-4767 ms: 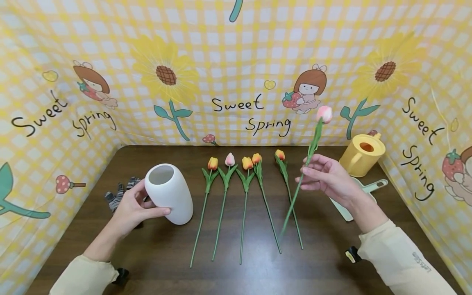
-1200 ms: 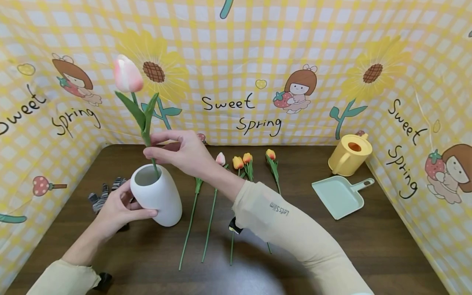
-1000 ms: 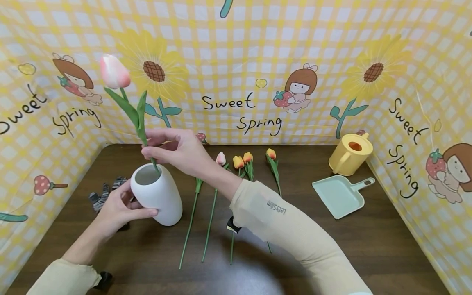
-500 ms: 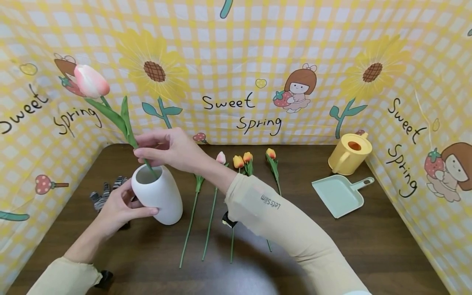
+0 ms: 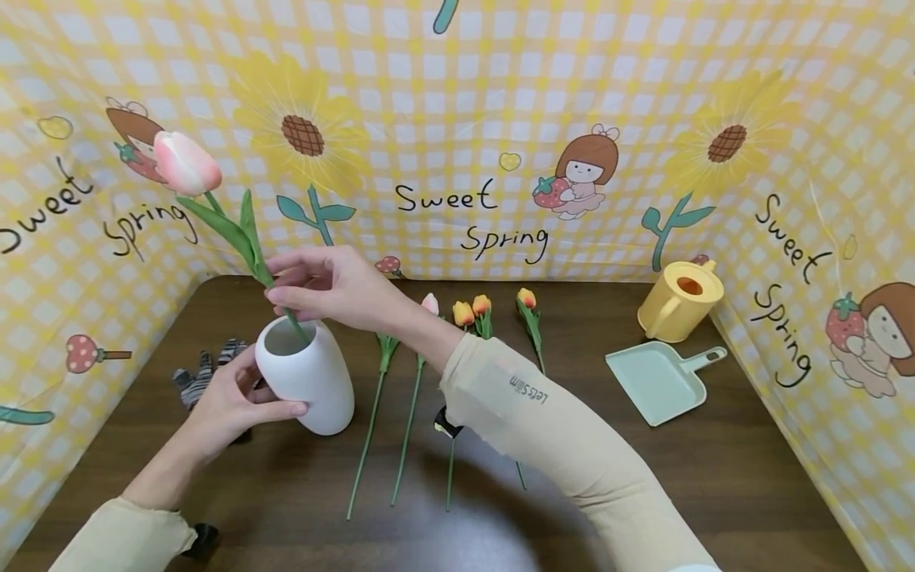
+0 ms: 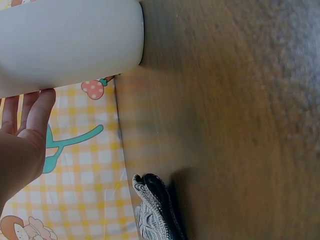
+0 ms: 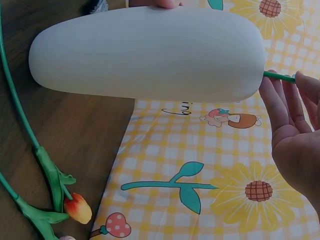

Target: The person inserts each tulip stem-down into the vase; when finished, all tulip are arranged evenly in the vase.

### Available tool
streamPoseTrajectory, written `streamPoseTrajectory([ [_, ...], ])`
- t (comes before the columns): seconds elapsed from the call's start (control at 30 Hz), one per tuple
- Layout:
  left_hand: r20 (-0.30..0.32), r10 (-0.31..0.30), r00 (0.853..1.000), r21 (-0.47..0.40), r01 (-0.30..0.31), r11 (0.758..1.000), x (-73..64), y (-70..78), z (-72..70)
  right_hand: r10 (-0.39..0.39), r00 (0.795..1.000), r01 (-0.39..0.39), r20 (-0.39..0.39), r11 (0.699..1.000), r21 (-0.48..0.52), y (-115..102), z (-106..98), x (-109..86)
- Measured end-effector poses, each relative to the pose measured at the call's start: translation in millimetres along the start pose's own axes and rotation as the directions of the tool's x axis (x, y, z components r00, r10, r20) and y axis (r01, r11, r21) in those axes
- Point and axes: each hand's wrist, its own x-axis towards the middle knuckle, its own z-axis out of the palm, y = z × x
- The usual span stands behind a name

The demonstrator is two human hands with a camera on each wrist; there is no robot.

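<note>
A white vase (image 5: 318, 389) stands on the brown table at the left. My left hand (image 5: 232, 405) grips its side, thumb at the front and fingers behind. Above the mouth, my right hand (image 5: 343, 287) pinches the green stem of a pink-and-white tulip (image 5: 187, 163) between thumb and fingers. The stem's lower part goes into the vase mouth and is hidden inside; the bloom leans to the left. In the right wrist view, the stem (image 7: 279, 76) enters at the rim beside my fingers. The left wrist view shows my left fingertips (image 6: 42, 107) on the vase wall.
Several tulips lie right of the vase, among them a pink one (image 5: 430, 304) and an orange-yellow one (image 5: 526, 299); my right forearm covers some. A yellow watering can (image 5: 682, 302) and light green dustpan (image 5: 661, 383) are at the right. Striped gloves (image 5: 194, 387) lie behind my left hand.
My right hand has carried the pink tulip from the right side to the vase, its stem now in the mouth. Over the last second the bloom has tipped left. The left hand keeps its grip.
</note>
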Motion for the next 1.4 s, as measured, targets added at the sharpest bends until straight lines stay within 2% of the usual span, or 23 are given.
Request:
streamPoseTrajectory([
  [0.2, 0.009, 0.004, 1.0, 0.006, -0.004, 1.0, -0.1, 0.3, 0.3, -0.006, 1.0, 0.007, 0.027, 0.998, -0.068, -0.4, -2.1, 0.7],
  [0.57, -0.001, 0.015, 1.0, 0.016, -0.015, 1.0, 1.9, 2.9, 2.7, -0.088, 0.994, 0.101, 0.072, 0.971, -0.218, 2.5, -2.7, 3.2],
  [0.77, -0.006, 0.015, 1.0, 0.021, -0.015, 1.0, 2.2, 2.9, 2.3, -0.052, 0.996, 0.071, 0.077, 0.962, -0.265, 1.6, -3.0, 4.1],
  [1.0, -0.004, -0.006, 1.0, 0.021, 0.006, 1.0, 0.6, 3.2, 1.5, -0.06, 0.994, 0.084, 0.088, 0.95, -0.301, 0.5, -1.5, 4.4],
  [1.2, -0.011, -0.025, 1.0, 0.026, 0.026, 0.999, 0.9, 3.4, 0.7, -0.05, 0.997, 0.064, 0.061, 0.964, -0.258, 1.9, -1.1, 3.0],
  [1.3, -0.013, -0.03, 0.999, 0.032, 0.03, 0.999, 0.5, 3.6, 0.2, -0.047, 0.998, 0.054, 0.046, 0.983, -0.177, 3.7, -1.6, 2.1],
  [1.4, -0.007, -0.026, 1.0, 0.046, 0.026, 0.999, -0.9, 3.9, -0.2, -0.031, 0.999, 0.032, 0.023, 0.998, -0.049, 5.3, -1.8, 0.0],
])
